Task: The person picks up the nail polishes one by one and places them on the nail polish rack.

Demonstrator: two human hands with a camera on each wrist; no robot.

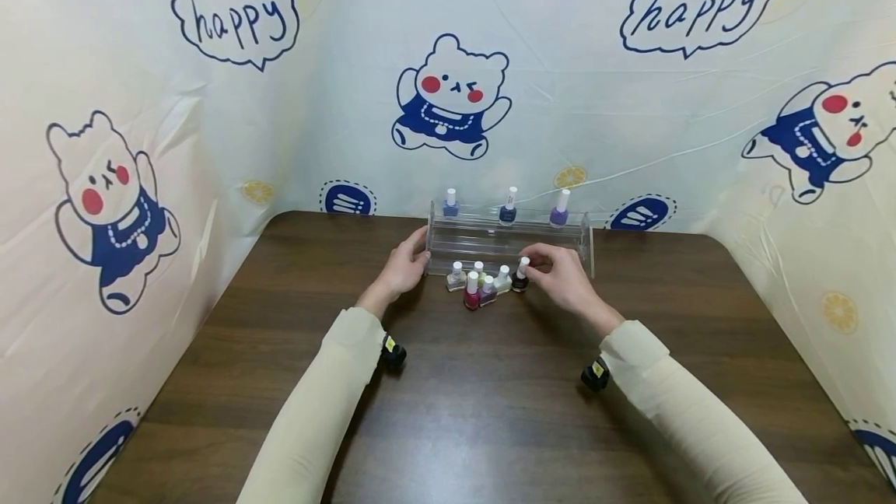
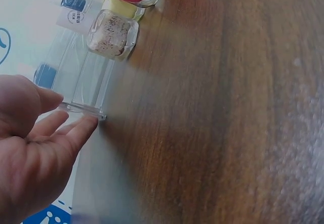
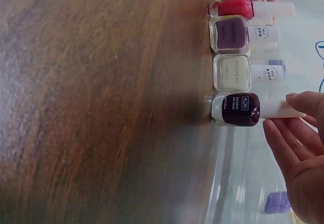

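Observation:
My right hand (image 1: 560, 274) pinches the white cap of a dark nail polish bottle (image 3: 237, 109), which stands upright at the right end of a small group. My left hand (image 1: 404, 264) holds the left end panel of a clear stepped rack (image 2: 83, 108) between thumb and fingers. In front of the rack stand a red nail polish (image 1: 472, 299), a mauve one (image 3: 231, 34), a pale cream one (image 3: 233, 72), a speckled one (image 2: 110, 34) and a yellowish one (image 2: 121, 6), partly hidden. Blue (image 1: 451, 207), dark blue (image 1: 508, 214) and purple (image 1: 558, 216) bottles stand on the rack's top tier.
The brown wooden table (image 1: 462, 411) runs under everything. A patterned cloth (image 1: 574, 123) with cartoon bears hangs close behind the rack and along both sides. Dark wrist cameras (image 1: 393, 352) sit at both cuffs.

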